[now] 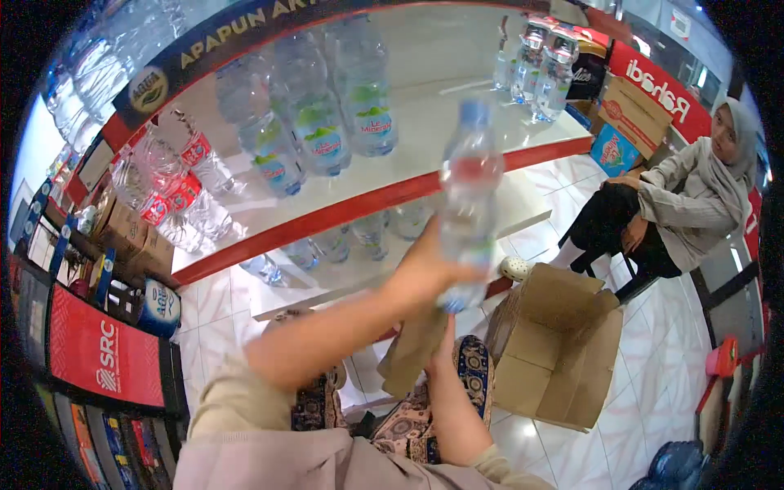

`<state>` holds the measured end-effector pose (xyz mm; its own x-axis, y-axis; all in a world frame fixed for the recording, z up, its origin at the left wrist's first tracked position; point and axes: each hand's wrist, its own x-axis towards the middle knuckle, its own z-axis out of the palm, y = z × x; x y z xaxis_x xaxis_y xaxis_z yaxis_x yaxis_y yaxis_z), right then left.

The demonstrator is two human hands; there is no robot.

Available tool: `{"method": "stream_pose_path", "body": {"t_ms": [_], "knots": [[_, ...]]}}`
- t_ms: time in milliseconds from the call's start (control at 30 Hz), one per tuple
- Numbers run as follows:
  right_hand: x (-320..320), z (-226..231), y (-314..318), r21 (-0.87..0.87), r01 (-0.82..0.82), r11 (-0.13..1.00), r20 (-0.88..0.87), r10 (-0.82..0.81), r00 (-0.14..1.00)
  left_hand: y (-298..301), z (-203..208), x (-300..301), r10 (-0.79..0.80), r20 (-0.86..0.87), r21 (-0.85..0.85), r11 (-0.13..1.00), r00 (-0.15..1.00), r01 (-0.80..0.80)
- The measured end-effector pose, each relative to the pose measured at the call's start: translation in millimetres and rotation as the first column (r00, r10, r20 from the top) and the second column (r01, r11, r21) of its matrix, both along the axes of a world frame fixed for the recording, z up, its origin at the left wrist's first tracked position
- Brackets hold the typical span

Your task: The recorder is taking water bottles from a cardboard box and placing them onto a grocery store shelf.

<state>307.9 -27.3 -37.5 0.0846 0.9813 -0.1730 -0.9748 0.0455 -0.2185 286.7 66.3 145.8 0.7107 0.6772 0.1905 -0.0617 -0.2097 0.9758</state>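
Note:
My left hand (pixel 441 260) is closed round a clear plastic water bottle (pixel 471 196) with a blue cap, raised upright in front of the white shelf (pixel 433 82). The bottle is blurred by motion. Below it my right hand (pixel 443 349) grips the edge of a brown cardboard piece (pixel 411 353); most of its fingers are hidden behind the cardboard. Large water bottles with green labels (pixel 322 135) stand on the upper shelf, to the left of the held bottle. Bottles with red labels (pixel 175 192) stand further left on that shelf.
An open cardboard box (pixel 555 351) sits on the tiled floor to my right. Beyond it a person (pixel 665 200) is seated near stacked cartons (pixel 637 114). More bottles (pixel 335 245) stand on the lower shelf. Small bottles (pixel 547 69) occupy the upper shelf's far right end.

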Motion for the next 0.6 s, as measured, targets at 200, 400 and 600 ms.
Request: {"method": "stream_pose_path", "body": {"t_ms": [200, 400, 600], "knots": [[-35.9, -51.3, -1.6, -0.143, 0.057, 0.988, 0.144, -0.036, 0.989, -60.5, -133.1, -119.9, 0.222, -0.231, 0.107, 0.974, 0.947, -0.202], [-59.5, -7.4, -18.2, -0.370, 0.000, 0.929, 0.185, 0.074, 0.980, -72.7, -128.8, -138.2, 0.455, -0.311, 0.177, 0.890, 0.834, -0.420], [-80.5, -31.7, -7.1, -0.433, -0.118, 0.894, 0.230, 0.236, 0.944, -49.7, -159.0, -149.0, 0.554, -0.231, 0.349, 0.815, 0.800, -0.463]]}}
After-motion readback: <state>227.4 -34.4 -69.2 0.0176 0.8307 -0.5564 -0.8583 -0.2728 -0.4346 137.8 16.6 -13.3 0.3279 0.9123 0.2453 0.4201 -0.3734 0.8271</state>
